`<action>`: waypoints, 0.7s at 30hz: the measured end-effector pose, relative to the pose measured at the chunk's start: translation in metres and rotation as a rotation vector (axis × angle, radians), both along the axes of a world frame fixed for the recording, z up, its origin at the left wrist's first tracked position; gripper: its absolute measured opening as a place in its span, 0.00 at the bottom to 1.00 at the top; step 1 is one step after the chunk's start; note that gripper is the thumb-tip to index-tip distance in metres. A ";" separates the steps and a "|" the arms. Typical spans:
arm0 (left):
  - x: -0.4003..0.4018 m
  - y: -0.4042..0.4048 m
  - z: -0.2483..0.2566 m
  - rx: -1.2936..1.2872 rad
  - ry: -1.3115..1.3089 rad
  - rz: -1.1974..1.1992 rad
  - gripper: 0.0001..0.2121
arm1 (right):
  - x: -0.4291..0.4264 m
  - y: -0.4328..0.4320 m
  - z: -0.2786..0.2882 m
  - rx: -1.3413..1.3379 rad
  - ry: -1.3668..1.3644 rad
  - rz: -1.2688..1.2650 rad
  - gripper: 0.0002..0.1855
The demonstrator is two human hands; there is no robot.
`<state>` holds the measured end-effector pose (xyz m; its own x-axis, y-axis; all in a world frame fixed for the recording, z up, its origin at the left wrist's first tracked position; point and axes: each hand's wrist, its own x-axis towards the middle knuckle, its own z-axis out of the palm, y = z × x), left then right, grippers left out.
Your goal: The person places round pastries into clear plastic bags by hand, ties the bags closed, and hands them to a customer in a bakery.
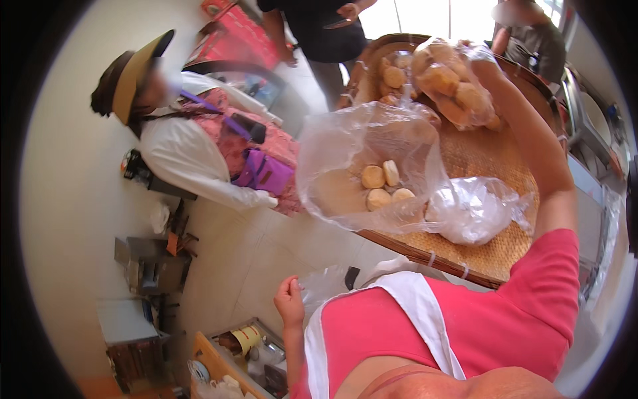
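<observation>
My right hand (481, 54), partly covered by thin plastic or a glove, grips the top of a clear bag of round buns (456, 85) at the far side of a woven bamboo tray (473, 154). Low on the left, my left hand (290, 301) has curled fingers around the edge of a clear plastic bag (324, 287). Between my hands an open clear bag (329, 149) spreads over the tray's left edge, with several pale round pastries (379, 199) inside. Beside it lies a knotted clear bag (471, 212) with pale contents, hard to make out. Another bag of buns (394, 75) rests behind.
A person in a visor (209, 134) stands left of the tray, a purple pouch (264, 172) at the waist. Two more people, one in black (324, 30), one in grey-green (533, 50), are beyond it. An open drawer (204, 346) of odds and ends is lower left.
</observation>
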<state>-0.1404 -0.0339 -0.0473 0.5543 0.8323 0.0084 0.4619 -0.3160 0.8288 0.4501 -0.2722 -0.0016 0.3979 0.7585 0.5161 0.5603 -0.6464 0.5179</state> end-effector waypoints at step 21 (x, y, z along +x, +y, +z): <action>0.024 -0.003 0.007 0.018 -0.002 -0.013 0.08 | -0.021 -0.012 0.002 0.928 1.084 0.138 0.09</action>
<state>-0.1159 -0.0373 -0.0403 0.5653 0.8245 0.0245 0.4558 -0.3370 0.8238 0.4286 -0.2841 0.0004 0.8608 0.3859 0.3319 0.4836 -0.4167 -0.7697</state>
